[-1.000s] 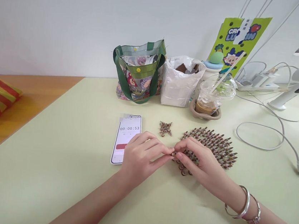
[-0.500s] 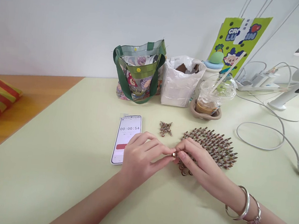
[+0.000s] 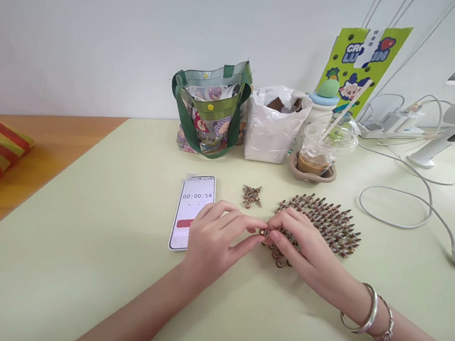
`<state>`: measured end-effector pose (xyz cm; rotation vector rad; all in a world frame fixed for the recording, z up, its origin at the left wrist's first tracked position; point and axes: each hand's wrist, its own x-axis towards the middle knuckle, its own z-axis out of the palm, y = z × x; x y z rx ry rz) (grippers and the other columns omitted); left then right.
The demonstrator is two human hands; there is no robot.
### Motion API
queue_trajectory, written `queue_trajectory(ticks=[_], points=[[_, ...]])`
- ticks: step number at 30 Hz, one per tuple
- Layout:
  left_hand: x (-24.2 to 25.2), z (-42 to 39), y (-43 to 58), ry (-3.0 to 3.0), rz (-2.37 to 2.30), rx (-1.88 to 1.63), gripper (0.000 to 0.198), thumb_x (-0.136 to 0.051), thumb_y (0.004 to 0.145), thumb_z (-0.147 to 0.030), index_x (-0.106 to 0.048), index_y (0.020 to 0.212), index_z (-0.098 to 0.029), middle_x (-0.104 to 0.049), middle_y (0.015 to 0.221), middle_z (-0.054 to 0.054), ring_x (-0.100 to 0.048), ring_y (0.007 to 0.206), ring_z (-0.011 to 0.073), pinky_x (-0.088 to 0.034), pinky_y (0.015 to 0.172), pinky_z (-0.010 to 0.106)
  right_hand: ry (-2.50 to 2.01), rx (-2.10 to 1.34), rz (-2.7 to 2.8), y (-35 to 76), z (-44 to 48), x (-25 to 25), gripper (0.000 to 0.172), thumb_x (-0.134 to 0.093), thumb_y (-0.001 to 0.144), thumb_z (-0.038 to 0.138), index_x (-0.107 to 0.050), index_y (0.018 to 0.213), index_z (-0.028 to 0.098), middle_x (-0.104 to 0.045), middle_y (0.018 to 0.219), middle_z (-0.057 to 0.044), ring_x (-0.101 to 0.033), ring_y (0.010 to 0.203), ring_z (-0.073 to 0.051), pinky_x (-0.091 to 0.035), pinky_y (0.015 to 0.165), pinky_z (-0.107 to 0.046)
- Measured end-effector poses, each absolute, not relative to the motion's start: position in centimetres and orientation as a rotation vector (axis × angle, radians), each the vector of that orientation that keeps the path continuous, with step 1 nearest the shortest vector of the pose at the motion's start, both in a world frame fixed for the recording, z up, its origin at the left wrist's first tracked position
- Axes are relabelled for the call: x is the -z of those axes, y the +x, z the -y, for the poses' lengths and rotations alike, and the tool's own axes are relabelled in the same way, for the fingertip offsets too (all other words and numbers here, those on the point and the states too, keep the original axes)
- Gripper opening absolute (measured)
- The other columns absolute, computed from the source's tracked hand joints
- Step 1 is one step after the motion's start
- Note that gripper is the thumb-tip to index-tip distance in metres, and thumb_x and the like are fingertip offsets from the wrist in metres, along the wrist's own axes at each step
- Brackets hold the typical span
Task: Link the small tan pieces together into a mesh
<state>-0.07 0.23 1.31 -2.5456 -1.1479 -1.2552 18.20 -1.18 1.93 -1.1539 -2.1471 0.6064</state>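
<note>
A small gold-rimmed disc is sitting pinched between the fingertips of both hands, at the near edge of a linked mat of brown button-like discs; its finer form is too small to read. The left hand is mostly closed, with thumb and forefinger gripping the disc from the left and the other fingers curving loosely above a smartphone. The right hand is gripping from the opposite side, its fingers lying over the mat's near part, with two metal bracelets circling the wrist. The phone is lying on the desk, partly overlapped by the left hand and displaying a timer reading 00:00:54. A small separate cluster of discs is resting between phone and mat. Farther back, a green-handled clear tote bag, a white plastic bag and a clear plastic cup with a straw are standing in a row. A white cable is looping across the desk to the right.
</note>
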Motion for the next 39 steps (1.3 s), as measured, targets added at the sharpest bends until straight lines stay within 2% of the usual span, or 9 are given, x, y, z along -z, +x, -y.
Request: queue_trajectory(ticks=[5,10,20,26,39], points=[[-1.33,-0.15,-0.03,-2.540,1.131,1.282,0.004,-0.067,0.076,-0.027,-0.064,0.077,-0.025,-0.067,0.067,-0.006,-0.056,0.070,0.0142,-0.041,0.066,0.028,-1.147,-0.647,2.147,18.28,1.11,-1.78,0.014,-0.040,0.090,0.021,-0.051,0.082,0.023,-0.057,0.078,-0.002,-0.051,0.082,-0.018,-0.041,0.073,-0.033],[-1.13,-0.23,-0.15,-2.530,1.104,1.313,0.006,-0.068,0.075,-0.022,-0.062,0.075,-0.022,-0.065,0.065,-0.005,-0.056,0.071,0.0139,-0.041,0.066,0.027,-1.154,-0.637,2.108,18.16,1.26,-1.70,0.003,-0.046,0.087,0.021,-0.049,0.089,0.022,-0.058,0.082,-0.003,-0.050,0.084,-0.019,-0.040,0.076,-0.035],[-0.91,-0.26,-0.15,-2.659,1.026,1.302,0.007,-0.064,0.080,-0.022,-0.058,0.077,-0.020,-0.064,0.068,-0.005,-0.056,0.075,0.0139,-0.040,0.068,0.027,-1.137,-0.597,2.190,18.18,1.26,-1.94,0.010,-0.043,0.089,0.018,-0.050,0.082,0.022,-0.055,0.078,-0.001,-0.049,0.081,-0.017,-0.039,0.074,-0.032],[-0.79,-0.39,-0.20,-2.628,0.999,1.331,0.009,-0.065,0.078,-0.023,-0.057,0.075,-0.020,-0.063,0.066,-0.005,-0.055,0.073,0.0139,-0.040,0.066,0.027,-1.130,-0.656,2.141,18.19,1.27,-1.84,0.006,-0.044,0.089,0.019,-0.050,0.089,0.022,-0.057,0.086,-0.001,-0.048,0.086,-0.017,-0.038,0.078,-0.033],[-0.59,-0.50,-0.28,-2.694,1.132,1.379,0.010,-0.066,0.077,-0.026,-0.058,0.077,-0.020,-0.065,0.069,-0.003,-0.054,0.076,0.0156,-0.043,0.067,0.027,-1.117,-0.630,2.108,18.54,0.88,-1.87,0.006,-0.046,0.088,0.022,-0.052,0.085,0.021,-0.057,0.080,-0.003,-0.050,0.082,-0.018,-0.040,0.074,-0.034]])
